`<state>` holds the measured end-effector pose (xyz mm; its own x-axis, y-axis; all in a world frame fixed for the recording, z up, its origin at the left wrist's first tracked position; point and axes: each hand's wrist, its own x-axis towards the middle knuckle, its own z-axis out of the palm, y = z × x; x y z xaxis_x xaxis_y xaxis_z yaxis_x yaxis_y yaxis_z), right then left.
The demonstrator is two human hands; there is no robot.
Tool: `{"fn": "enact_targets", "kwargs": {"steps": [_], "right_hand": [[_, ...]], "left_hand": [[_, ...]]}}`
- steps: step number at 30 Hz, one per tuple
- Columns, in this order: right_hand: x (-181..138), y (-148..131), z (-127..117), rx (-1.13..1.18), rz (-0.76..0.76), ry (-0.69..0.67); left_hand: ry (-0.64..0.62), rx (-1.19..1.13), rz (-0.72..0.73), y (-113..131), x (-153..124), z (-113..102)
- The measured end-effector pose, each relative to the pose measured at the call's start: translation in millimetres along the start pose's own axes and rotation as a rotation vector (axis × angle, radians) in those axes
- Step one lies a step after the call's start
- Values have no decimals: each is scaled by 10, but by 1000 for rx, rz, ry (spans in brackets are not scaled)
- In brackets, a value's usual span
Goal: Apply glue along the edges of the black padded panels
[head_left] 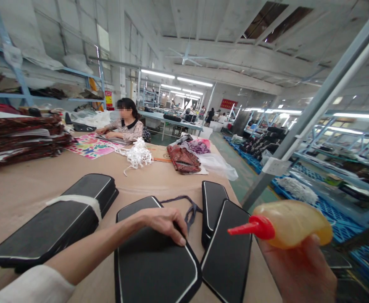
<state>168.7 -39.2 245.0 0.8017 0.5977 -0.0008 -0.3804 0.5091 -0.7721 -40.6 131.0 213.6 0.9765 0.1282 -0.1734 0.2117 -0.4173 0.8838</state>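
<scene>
My left hand rests palm down on a flat black panel with white edging lying on the brown table; its fingertips press the panel's right side. My right hand holds up a yellowish squeeze bottle with a red nozzle, tip pointing left over another black panel. A third panel lies just behind it. On the left sits a stack of the same panels bound with a white band. A dark cord lies between the panels.
A person in a patterned top sits at the far end of the table. Nearby are white strips, red patterned fabric, a plastic bag and piled fabric. A metal post rises at the right.
</scene>
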Motion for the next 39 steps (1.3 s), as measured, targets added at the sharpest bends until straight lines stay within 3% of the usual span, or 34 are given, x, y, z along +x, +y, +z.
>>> {"fn": "enact_targets", "kwargs": {"steps": [6, 11, 19, 30, 39], "right_hand": [[-14, 72, -207, -97, 135, 82], [-104, 60, -320, -224, 49, 8], [-32, 95, -598, -249, 148, -111], [10, 204, -338, -276, 219, -214], [69, 268, -359, -272, 224, -249]], "left_hand": [[-33, 34, -7, 57, 49, -5], [-76, -5, -22, 127, 111, 37], [-174, -39, -18, 95, 214, 117], [-365, -231, 102, 199, 232, 131], [-517, -294, 116, 124, 314, 231]]}}
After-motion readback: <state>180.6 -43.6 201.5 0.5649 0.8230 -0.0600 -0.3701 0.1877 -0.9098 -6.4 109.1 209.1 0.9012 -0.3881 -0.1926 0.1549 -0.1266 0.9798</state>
